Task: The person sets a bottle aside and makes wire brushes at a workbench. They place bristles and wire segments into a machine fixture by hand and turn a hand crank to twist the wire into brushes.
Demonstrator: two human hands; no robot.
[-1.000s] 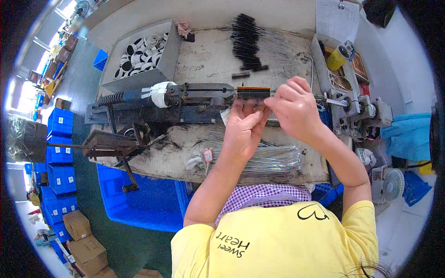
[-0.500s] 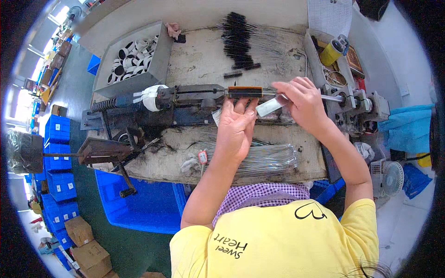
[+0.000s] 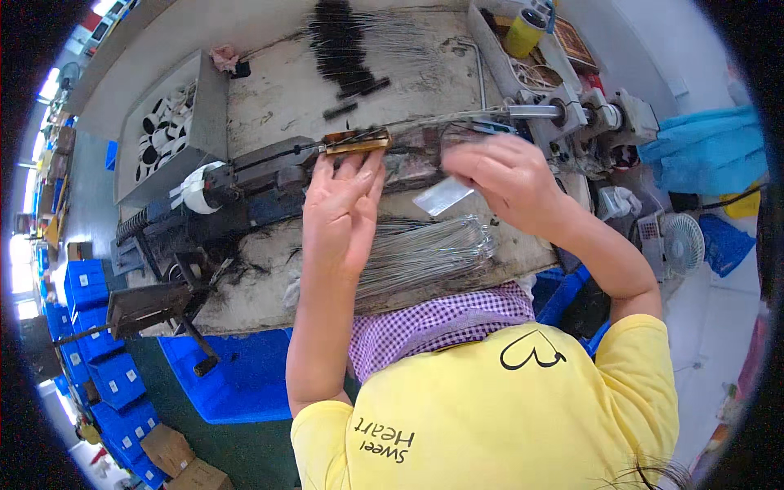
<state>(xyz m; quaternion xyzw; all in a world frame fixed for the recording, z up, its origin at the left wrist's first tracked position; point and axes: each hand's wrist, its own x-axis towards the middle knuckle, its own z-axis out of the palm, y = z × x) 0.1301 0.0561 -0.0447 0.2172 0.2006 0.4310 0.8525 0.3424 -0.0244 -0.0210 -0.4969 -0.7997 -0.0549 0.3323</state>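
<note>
My left hand (image 3: 343,208) is palm up, its fingertips pressed under and against a narrow brass-coloured block (image 3: 357,144) on the bench machine. Dark material, perhaps bristles, lies along the block's top. To the right, my right hand (image 3: 514,180) is closed and smeared by motion. A flat, pale, shiny strip (image 3: 443,197) sticks out from its fingers toward the left. Behind this hand a metal rod (image 3: 535,112) reaches from the machine's right end, with thin wire running left from it. Below the hands lies a bundle of thin metal wires (image 3: 433,253).
Black bristle brushes (image 3: 336,49) with wire stems lie at the back. A grey bin (image 3: 211,106) of white rings stands at left, a tray (image 3: 488,61) with a yellow bottle (image 3: 527,34) at back right. A crank handle (image 3: 204,363) juts over the front left edge.
The whole view has shifted and tilted. My right hand, with the pale strip, has moved right and nearer to me, away from the block. My left hand stays at the block.
</note>
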